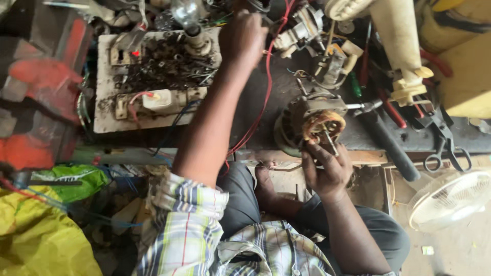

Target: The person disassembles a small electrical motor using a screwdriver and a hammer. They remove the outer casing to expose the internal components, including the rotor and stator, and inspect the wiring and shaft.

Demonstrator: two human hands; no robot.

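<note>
My right hand [326, 171] grips the near rim of a small electric motor [312, 120] with copper windings, which rests at the front edge of the dark workbench [266, 102]. A thin metal rod [330, 142] pokes out between my fingers. My left hand [243, 37] reaches far back over the bench, curled among tangled wires beside a red wire [266, 82] that runs down toward my lap. Its fingers are hidden from me. My bare foot [266, 186] is tucked under the bench edge.
A dirty white switchboard [110, 110] carries a bulb [186, 13], sockets and a pile of screws. A cream fan column [399, 36], loose motor parts, scissors [447, 145] and a black handle [391, 145] lie on the right. A white fan guard [450, 197] and green and yellow bags [41, 230] sit lower down.
</note>
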